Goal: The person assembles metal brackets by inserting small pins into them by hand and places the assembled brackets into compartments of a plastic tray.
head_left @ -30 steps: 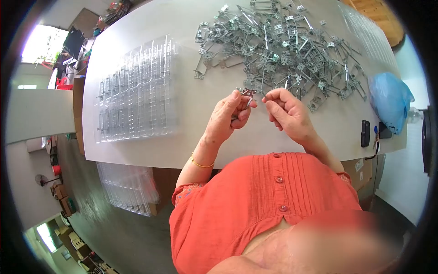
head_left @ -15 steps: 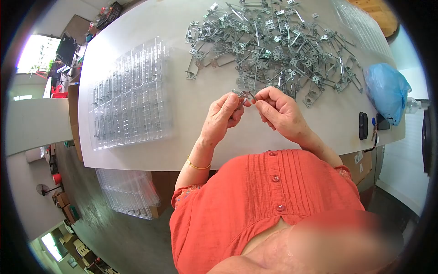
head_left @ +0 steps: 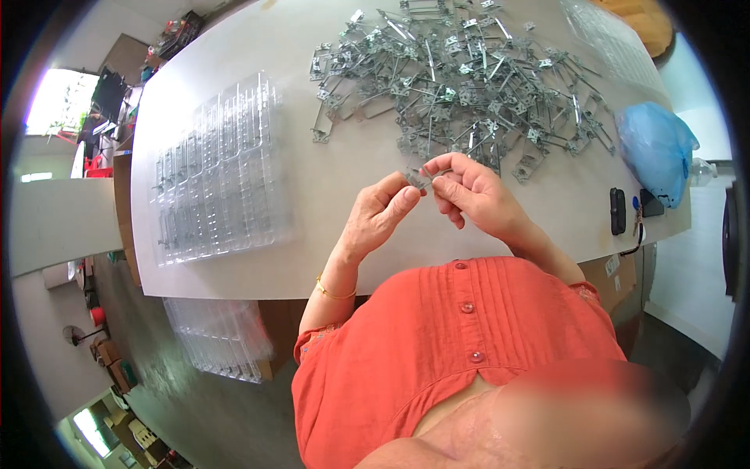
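Note:
My left hand [head_left: 380, 215] is closed on a small metal bracket [head_left: 416, 179], held between thumb and fingers in front of my chest. From the other side my right hand [head_left: 478, 195] pinches at the same bracket, its fingertips touching or almost touching those of the left. The fingers hide much of the part. Just beyond both hands lies a tangled heap of metal brackets with rods [head_left: 469, 82]. On the left of the table a clear plastic tray [head_left: 262, 168] holds rows of similar metal parts in some of its slots.
The white table [head_left: 328, 266] spans the view. At its right are a blue plastic bag [head_left: 656, 152], a black case [head_left: 618, 211] and keys. Clear trays [head_left: 617, 47] lie at the far right corner. More clear trays [head_left: 215, 336] stand below the table's left front edge.
The metal bracket has turned between my fingers, and my hands have drawn closer together. My left thumb now lies further over the part. The whole view has shifted slightly.

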### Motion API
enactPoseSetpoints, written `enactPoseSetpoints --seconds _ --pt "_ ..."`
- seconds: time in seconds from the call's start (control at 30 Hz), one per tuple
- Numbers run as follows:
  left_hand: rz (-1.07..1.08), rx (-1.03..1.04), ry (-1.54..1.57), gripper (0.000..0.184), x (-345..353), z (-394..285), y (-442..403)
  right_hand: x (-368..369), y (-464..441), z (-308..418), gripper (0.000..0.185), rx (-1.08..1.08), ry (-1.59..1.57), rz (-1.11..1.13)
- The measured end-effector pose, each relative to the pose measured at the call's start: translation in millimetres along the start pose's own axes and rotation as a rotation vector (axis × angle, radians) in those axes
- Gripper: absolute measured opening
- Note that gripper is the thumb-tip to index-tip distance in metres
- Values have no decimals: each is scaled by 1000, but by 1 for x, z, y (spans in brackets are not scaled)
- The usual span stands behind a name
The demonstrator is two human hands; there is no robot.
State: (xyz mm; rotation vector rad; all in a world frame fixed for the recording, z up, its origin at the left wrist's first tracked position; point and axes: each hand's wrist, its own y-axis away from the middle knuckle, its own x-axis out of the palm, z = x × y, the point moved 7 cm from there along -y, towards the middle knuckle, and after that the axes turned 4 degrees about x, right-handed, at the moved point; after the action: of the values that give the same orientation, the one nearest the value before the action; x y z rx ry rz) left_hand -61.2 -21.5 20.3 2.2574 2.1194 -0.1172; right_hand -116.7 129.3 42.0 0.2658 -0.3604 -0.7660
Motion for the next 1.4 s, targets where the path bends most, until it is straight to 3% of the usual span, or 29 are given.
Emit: enactPoseSetpoints --seconds 0.1,0.3,0.57,0.67,0.83,0.93,1.07,1.4 --pt "28 -12 -26 40 -1 5 1 0 -2 -7 25 57 -125 72" --pt "131 23 -86 40 6 6 3 -7 -3 -17 20 104 -25 57" --pt "240 -6 -72 42 15 1 2 -17 4 4 21 -134 394 -223" --pt "443 92 -50 43 26 -13 9 -30 3 7 19 -154 398 -314" --pt "27 -110 348 53 4 9 4 -36 9 13 15 -154 139 -281" --pt "-56 -176 461 53 0 15 3 -19 10 4 16 -90 91 -157" --pt "-69 -195 470 53 5 16 1 4 10 -6 18 -40 122 -31" --pt "-78 -158 352 44 0 16 3 7 5 -6 18 -2 74 -57"
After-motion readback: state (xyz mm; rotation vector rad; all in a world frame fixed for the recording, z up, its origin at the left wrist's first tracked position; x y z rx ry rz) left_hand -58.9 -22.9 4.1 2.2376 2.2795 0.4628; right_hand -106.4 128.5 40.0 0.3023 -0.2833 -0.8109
